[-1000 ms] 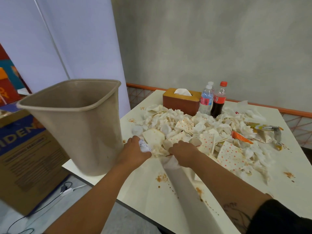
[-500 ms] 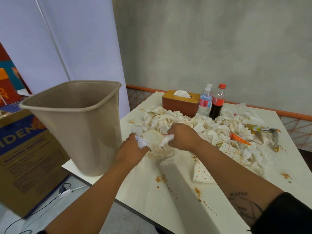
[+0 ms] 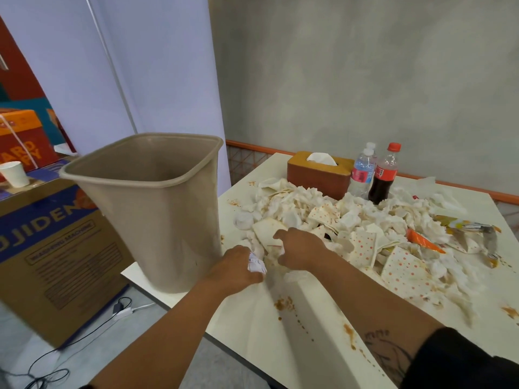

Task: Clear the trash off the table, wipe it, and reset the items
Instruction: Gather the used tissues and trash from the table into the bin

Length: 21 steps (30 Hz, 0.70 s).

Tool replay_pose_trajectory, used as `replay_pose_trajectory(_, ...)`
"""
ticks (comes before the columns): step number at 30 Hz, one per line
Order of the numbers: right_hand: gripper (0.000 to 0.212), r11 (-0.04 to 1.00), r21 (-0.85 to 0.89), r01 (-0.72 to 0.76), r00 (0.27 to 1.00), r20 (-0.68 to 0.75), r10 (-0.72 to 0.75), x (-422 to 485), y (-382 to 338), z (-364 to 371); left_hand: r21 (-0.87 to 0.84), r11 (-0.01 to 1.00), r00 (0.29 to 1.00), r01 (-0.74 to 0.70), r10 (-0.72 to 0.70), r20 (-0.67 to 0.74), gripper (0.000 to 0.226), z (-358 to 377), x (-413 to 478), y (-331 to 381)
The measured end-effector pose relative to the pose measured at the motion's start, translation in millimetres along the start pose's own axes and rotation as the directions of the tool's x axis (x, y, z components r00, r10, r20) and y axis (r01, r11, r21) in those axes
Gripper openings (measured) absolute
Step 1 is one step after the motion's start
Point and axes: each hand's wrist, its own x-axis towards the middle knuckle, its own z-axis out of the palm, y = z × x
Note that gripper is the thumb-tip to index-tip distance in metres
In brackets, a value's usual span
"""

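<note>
Head view, single frame.

- Landmark: beige waste bin [image 3: 146, 209], open top, standing on the near left corner of the white table [image 3: 309, 355].
- Left hand [image 3: 234, 265]: just right of the bin's base, low over the tabletop. Fingers curled tight round a crumpled white paper wad [image 3: 256, 265], which sticks out on the thumb side.
- Right hand [image 3: 302, 252]: next over from the left hand, further from the bin, close beside it but not touching. Knuckles up, fingers hooked down into the near edge of the trash pile [image 3: 351, 220]. Cannot tell whether they have closed on anything.
- Trash pile: crumpled white napkins and dotted paper sheets, spread from just right of the bin across the middle of the table. An orange wrapper [image 3: 424, 241] lies in its far-right part, well apart from the bin.
- Beyond the pile from the bin, near the wall: brown tissue box [image 3: 317, 178], then a water bottle [image 3: 362, 175] and a cola bottle [image 3: 383, 178], both upright and side by side.
- Brown sauce stains [image 3: 283, 303] on bare tabletop, right of the bin's base and nearer the camera than the hands.
- Left of the bin, off the table: printed cardboard box [image 3: 56, 248] with a white paper cup [image 3: 14, 174] on top.
</note>
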Motion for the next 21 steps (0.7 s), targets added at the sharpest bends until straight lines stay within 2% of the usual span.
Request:
replay_pose_trajectory(2,0.057,0.997,-0.074,0.003,0.999,0.042,0.0,2.5,-3.1,10.4,0.013,1.0,1.0,0.023,-0.023,0.02,0.008,3.5,2.2,-1.6)
replay_pose_trajectory(5,0.048,0.992,-0.129,0.019,0.998,0.068,-0.011,5.9,-5.5,22.4,0.094,0.995,0.997,0.031,-0.038,0.072,0.017,9.0,8.0,-3.4)
replay_pose_trajectory(11,0.033,0.979,-0.194,0.058,0.998,0.045,-0.05,6.1,-10.1,31.1,0.252,0.967,0.992,0.046,-0.075,0.106,0.023,13.1,10.8,-6.8)
replay_pose_trajectory(17,0.029,0.986,-0.163,0.045,0.999,0.016,-0.043,4.0,-8.7,34.3,0.218,0.974,0.991,0.054,-0.079,0.109,0.016,12.5,8.9,6.8)
replay_pose_trajectory(21,0.027,0.998,-0.068,0.018,1.0,0.009,-0.018,6.2,-4.6,27.3,0.16,0.986,0.993,0.055,-0.071,0.099,0.018,10.3,11.1,10.0)
